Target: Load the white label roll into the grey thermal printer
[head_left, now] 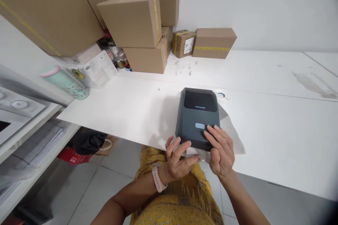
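Observation:
A dark grey-green boxy device with a glossy black panel and a pale blue button sits near the front edge of the white table. My left hand is at its near left corner, fingers spread, with the fingertips touching the corner and one digit stretched along the near edge. My right hand grips the near right corner, with its fingers over the top beside the button. White paper sticks out from beneath the device on the right. The device's underside is hidden.
Cardboard boxes are stacked at the back left, and a long carton leans by the wall. A mint-green tumbler lies tilted at the left. A small blue ring-like item lies behind the device. Shelves stand at the left.

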A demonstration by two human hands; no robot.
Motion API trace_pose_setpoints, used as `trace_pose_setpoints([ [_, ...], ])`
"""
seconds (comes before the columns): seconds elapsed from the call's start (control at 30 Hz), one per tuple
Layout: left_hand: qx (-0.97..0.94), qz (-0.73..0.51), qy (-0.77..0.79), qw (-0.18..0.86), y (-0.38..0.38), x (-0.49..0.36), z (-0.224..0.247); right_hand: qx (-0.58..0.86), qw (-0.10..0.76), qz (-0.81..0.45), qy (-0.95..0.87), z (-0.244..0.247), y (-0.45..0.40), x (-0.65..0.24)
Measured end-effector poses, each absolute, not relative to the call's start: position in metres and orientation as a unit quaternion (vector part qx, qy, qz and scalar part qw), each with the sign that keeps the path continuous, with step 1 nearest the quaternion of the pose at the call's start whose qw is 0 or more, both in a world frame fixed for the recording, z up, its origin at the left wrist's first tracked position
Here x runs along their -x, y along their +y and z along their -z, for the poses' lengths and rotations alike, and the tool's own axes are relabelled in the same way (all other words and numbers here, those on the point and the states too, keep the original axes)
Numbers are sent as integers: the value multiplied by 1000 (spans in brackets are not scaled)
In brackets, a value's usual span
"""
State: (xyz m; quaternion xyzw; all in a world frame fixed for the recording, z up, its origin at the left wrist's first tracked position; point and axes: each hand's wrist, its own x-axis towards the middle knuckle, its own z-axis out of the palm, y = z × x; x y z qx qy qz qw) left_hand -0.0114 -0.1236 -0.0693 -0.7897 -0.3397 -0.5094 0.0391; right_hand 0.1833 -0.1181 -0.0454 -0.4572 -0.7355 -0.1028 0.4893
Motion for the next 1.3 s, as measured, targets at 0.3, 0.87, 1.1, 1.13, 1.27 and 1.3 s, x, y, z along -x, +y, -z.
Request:
trace_pose_setpoints([
  [0.3,482,340,-462,-662,-127,11,35,472,563,87,-673,51,-107,-173],
  [0.87,475,250,-432,-725,-132,-8,25,516,481,80,-705,33,-114,-171],
  [1.1,518,307,-461,-652,-142,25,38,585,404,140,-690,4,-114,-162],
  [1.13,512,324,-471,-642,-140,29,39,585,407,140,-687,2,-112,-161],
  [1.27,487,419,-510,-572,-129,42,36,584,418,109,-687,-1,-103,-161],
  [1.3,484,447,-518,-545,-126,43,34,586,416,99,-688,-1,-101,-162],
])
